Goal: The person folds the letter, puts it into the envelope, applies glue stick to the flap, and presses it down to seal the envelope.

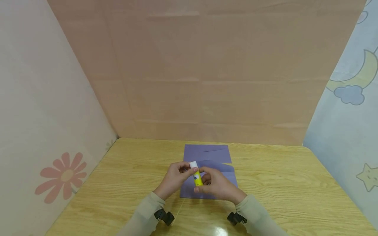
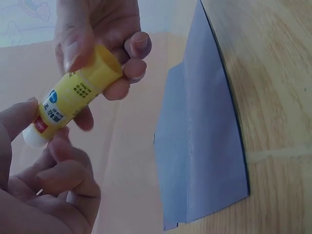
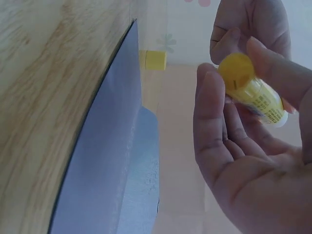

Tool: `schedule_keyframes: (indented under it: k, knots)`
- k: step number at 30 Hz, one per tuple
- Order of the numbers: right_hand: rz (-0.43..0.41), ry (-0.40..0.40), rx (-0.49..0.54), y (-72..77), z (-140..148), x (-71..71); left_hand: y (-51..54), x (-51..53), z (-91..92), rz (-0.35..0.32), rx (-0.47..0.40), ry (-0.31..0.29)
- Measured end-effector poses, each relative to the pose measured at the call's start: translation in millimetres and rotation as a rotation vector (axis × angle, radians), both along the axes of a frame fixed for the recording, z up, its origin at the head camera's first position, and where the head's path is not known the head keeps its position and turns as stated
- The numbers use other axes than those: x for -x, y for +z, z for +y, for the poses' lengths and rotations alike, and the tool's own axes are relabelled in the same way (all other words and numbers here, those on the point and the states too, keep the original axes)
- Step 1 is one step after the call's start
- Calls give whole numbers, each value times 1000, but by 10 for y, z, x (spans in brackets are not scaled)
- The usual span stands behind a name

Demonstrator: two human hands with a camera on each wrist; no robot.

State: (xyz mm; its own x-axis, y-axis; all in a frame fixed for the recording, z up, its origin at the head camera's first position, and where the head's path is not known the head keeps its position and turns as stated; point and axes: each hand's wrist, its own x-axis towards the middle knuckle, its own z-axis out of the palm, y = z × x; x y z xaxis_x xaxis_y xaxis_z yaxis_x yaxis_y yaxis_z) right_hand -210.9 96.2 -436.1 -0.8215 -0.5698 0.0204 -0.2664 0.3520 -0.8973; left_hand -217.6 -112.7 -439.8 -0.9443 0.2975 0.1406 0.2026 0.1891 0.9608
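Between both hands is a yellow glue stick [image 1: 197, 178] with a white end, held tilted above a purple envelope [image 1: 189, 190]. My left hand [image 1: 174, 180] pinches the white end between thumb and fingers. My right hand [image 1: 220, 185] grips the yellow end with thumb and fingertips. That end looks uncapped and hollow in the right wrist view, and no glue can be made out inside. Below the hands, the envelope lies with its flap [image 1: 211, 164] raised, pointing away from me. Part of the envelope is hidden by the hands.
A second purple envelope [image 1: 206, 153] lies just behind the first. A small yellow cap [image 3: 156, 60] stands beyond the near envelope in the right wrist view. The wooden table [image 1: 280, 183] meets a tan backdrop [image 1: 200, 82] at the back, with patterned walls on either side.
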Motion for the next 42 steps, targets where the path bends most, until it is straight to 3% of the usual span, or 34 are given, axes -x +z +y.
schedule_keyframes:
  k: [3,5,7,11,13,15,19,24,33,42]
  knots:
    - [-11,-74,66,-20,-12,21,2,0,-62,-56,7,-29]
    - [2,-166,97,-23,-13,40,4,-28,-107,-53,95,-59]
    - [54,-283,100,-8,-4,62,0,-87,-131,-5,249,-95]
    - [187,-462,16,45,18,133,1,-287,-72,170,630,-157]
    - [223,-479,-33,53,14,177,0,-388,-12,213,767,-177]
    - [224,-441,-67,37,-12,227,-7,-458,37,240,869,-188]
    - [258,-341,-136,-18,-116,322,-31,-500,75,245,992,-198]
    - [324,-267,-208,-41,-307,423,-65,-467,55,222,1060,-240]
    - [339,-165,-311,-112,-628,545,-62,-458,19,185,1033,-262]
    - [340,-106,-376,-187,-648,535,-83,-459,-39,240,1024,-296]
